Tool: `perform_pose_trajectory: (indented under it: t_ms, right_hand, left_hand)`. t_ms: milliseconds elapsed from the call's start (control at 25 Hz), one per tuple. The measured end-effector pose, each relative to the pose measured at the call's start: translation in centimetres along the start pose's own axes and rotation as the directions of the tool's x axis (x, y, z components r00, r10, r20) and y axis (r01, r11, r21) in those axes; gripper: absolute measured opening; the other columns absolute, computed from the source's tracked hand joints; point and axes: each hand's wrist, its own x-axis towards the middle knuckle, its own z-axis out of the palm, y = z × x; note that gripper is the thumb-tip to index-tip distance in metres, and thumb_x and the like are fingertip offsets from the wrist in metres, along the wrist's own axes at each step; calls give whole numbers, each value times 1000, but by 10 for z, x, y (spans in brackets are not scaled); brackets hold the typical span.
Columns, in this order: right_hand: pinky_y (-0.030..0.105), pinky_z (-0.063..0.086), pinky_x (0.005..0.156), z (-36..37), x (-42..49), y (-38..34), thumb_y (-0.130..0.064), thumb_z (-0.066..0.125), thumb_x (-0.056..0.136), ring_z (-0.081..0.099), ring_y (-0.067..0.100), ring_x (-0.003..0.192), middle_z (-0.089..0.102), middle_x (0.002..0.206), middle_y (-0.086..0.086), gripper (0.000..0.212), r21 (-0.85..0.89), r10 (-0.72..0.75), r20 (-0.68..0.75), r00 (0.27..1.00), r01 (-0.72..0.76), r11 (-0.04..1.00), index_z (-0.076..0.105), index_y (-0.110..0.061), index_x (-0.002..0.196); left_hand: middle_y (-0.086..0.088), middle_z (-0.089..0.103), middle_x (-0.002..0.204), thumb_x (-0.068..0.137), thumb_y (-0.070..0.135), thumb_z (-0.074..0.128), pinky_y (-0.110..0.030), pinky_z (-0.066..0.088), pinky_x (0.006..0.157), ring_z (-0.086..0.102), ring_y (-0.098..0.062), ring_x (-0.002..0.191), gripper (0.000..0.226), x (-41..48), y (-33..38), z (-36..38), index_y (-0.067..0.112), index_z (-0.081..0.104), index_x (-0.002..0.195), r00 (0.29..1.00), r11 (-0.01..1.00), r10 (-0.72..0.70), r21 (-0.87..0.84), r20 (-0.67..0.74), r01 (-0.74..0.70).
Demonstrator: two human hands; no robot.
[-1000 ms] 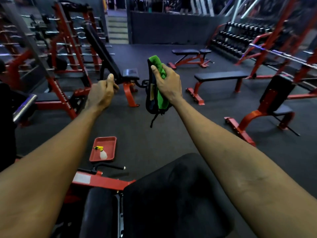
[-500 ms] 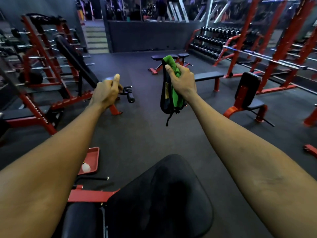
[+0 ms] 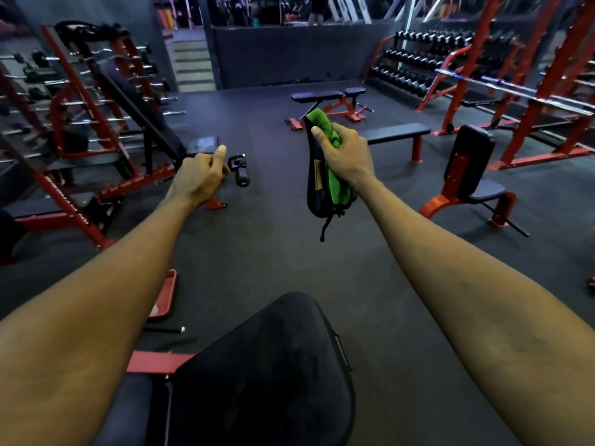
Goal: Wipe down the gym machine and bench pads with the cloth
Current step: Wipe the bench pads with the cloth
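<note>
Cloth (image 3: 320,122) green, clamped in right hand (image 3: 347,157) grip; left hand (image 3: 197,179) fist curled, holding nothing.

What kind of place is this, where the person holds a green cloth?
Most likely the free-weight area of a gym. A dumbbell rack stands at the back right, a flat bench stands on the dark floor, and a red power rack carries a barbell.

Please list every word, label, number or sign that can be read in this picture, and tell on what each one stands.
Nothing can be read clearly.
White lettering on the slanted red frame beam at the left: blurred, unreadable.
Yellow label on the black item that the right hand holds together with the green cloth: too small to read.
</note>
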Motion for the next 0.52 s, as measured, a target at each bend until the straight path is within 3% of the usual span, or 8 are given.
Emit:
perform_pose_trajectory:
  t_ms: [360, 520]
  right_hand:
    - [27, 42, 67, -10, 67, 78, -63, 54, 94, 63, 14, 79, 65, 79, -9, 43, 0, -37, 48, 998, 37, 999, 71, -29, 112]
    - [30, 41, 62, -16, 113, 107, -61, 54, 95, 61, 13, 73, 61, 71, -10, 41, 8, -57, 53, 997, 56, 998, 71, -23, 102]
  left_hand:
    - [-15, 75, 98, 95, 66, 22, -44, 49, 100, 67, -34, 101, 74, 79, 30, 68, 18, 78, 89, 999, 999, -35, 27, -9, 35]
    - [-15, 75, 96, 98, 62, 26, -42, 50, 99, 68, -31, 98, 69, 121, 42, 107, 17, 77, 85, 999, 999, -46, -3, 3, 46]
